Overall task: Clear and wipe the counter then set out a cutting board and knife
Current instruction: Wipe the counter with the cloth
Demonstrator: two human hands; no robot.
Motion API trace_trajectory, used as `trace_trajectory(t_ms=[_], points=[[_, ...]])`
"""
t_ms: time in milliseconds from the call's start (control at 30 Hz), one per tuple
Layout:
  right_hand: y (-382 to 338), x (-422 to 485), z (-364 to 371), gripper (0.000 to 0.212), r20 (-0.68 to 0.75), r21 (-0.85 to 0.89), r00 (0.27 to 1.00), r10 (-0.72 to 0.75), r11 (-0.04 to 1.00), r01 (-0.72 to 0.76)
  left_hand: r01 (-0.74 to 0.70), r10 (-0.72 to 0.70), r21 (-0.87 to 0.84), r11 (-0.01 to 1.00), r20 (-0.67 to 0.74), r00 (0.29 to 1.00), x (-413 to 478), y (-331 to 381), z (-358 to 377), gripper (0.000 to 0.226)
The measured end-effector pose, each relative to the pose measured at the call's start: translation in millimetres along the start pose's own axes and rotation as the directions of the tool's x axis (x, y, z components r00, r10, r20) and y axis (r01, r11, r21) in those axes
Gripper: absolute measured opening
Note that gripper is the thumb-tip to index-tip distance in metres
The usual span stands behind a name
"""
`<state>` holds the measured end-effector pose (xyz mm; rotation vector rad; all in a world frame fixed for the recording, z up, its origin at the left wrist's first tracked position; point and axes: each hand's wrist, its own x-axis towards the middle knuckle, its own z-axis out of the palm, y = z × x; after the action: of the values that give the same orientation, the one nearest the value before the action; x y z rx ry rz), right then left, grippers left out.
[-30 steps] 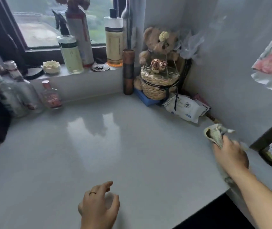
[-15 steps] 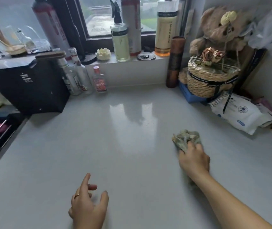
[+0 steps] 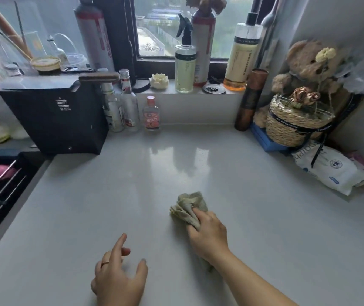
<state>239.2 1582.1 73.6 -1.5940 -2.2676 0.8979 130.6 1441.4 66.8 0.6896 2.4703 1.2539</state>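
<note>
Pale grey glossy counter under a window.
Right hand gripped a crumpled beige cloth at near centre; left hand, fingers loosely spread, held nothing just left of it. Far right, the ribbon on a woven straw basket read "BEST WISHES FOR YOU".

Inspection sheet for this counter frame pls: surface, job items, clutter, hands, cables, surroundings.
Surface: grey counter, glossy, reflecting the window light.
Job's things: crumpled cloth on the counter; no cutting board or knife set out.
Clutter: black box at back left, small bottles beside it, woven basket and wipes pack at right.
Hands: right hand grips the cloth; left hand holds nothing, fingers relaxed.
Cables: nothing seen.
Surroundings: window sill with spray bottle and pump bottle; teddy bear in the corner.
</note>
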Motion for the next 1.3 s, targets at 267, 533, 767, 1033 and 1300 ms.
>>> trace_trajectory(t_ms=[267, 533, 767, 1033, 1300], points=[[91, 4, -135, 0.023, -0.455, 0.05, 0.874, 0.17, 0.985, -0.166, -0.022, 0.022, 0.258, 0.966, 0.005, 1.0, 51, -11, -19, 0.069], [175, 32, -148, 0.033, -0.449, -0.084, 0.721, 0.528, 0.779, -0.622, 0.009, 0.043, 0.405, 0.914, -0.12, 0.992, 53, -37, -20, 0.064], [44, 94, -53, 0.039, -0.222, -0.228, 0.948, 0.229, 0.933, -0.279, -0.026, 0.135, 0.48, 0.877, -0.193, 0.972, 53, -38, -14, 0.062], [-103, 76, 59, 0.035, 0.211, 0.029, 0.97, -0.125, 0.992, 0.121, -0.085, 0.187, 0.446, 0.891, -0.19, 0.964, 55, -42, -15, 0.06], [-2, 129, -70, 0.013, -0.219, 0.21, 0.97, 0.107, 0.976, -0.06, -0.109, 0.151, 0.297, 0.949, -0.124, 0.981, 94, -6, -9, 0.074]])
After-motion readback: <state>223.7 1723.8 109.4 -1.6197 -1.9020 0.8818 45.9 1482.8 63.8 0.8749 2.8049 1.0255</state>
